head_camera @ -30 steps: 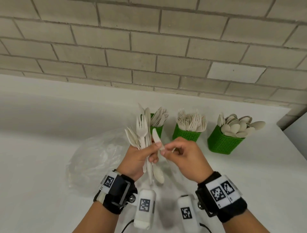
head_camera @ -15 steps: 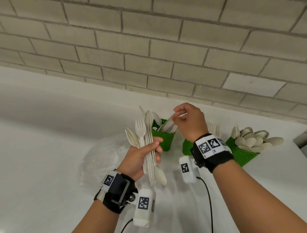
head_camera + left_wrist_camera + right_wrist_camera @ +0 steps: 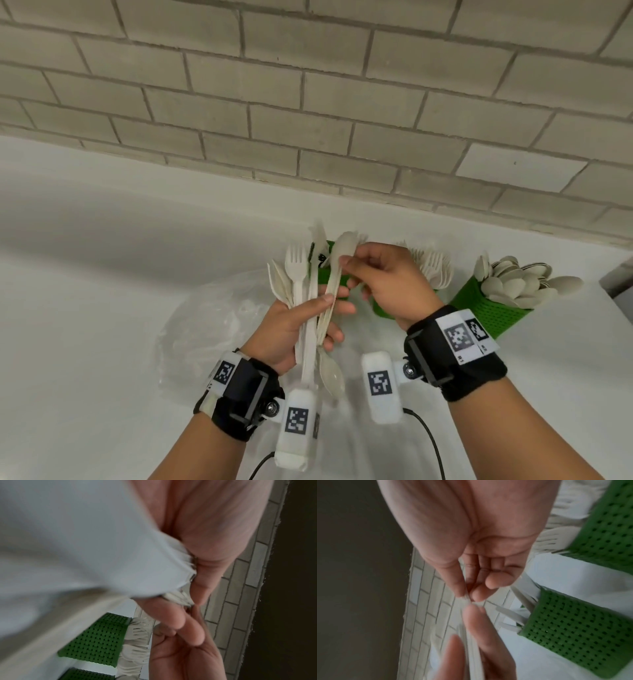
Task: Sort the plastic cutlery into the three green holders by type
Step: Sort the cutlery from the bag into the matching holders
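My left hand grips a bundle of pale plastic cutlery upright above the table, with a fork on top and a spoon bowl hanging below. The thumb and forefinger of my right hand pinch one cutlery piece near its rounded top, and the piece is still in the bundle. Three green holders stand behind. The left holder has knives, the middle holder has forks, and the right holder has spoons. My hands hide much of the left and middle holders in the head view.
A crumpled clear plastic bag lies on the white table left of my left hand. A brick wall rises close behind the holders. The table's right edge is just past the spoon holder.
My right hand carried a piece to the left holder, came back without it, and now pinches another piece in the bundle. My left hand has hardly moved.
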`<state>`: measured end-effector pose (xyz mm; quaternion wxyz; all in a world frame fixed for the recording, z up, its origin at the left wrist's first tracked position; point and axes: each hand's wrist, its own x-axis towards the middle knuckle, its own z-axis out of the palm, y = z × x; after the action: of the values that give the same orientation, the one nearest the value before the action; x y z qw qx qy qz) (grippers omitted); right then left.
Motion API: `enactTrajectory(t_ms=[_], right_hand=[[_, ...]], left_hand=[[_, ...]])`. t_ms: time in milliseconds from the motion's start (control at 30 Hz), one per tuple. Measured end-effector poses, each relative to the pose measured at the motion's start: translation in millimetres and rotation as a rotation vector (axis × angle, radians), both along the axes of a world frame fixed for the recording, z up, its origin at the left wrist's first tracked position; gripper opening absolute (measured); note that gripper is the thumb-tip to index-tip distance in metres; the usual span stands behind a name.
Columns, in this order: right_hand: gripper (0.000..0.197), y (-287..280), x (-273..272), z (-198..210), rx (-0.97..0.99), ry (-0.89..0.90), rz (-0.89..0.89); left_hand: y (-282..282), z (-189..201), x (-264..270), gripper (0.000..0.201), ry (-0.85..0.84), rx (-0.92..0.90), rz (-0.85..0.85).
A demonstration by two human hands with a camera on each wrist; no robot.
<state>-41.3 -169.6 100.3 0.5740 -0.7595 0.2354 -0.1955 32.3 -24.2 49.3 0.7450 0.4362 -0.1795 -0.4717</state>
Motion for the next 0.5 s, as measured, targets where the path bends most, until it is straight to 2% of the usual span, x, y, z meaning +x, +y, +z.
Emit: enactTrajectory(t_ms=[100, 333, 500], right_hand=[[0.013, -5.3, -11.0, -2.2, 0.097, -0.084, -0.085], [0.019, 0.8, -30.0, -10.9, -0.065, -0.092, -0.200], [0.006, 0.6, -46.0, -17.8, 0.217, -0.156, -0.126]], left_hand=[[-3.3, -3.4, -0.4, 0.030, 0.016, 0.005, 0.081], [-10.3, -13.6, -15.3, 0.024, -0.089, 0.044, 0.068], [-15.9, -22.7, -19.7, 0.026, -0.121, 0.037, 0.087]])
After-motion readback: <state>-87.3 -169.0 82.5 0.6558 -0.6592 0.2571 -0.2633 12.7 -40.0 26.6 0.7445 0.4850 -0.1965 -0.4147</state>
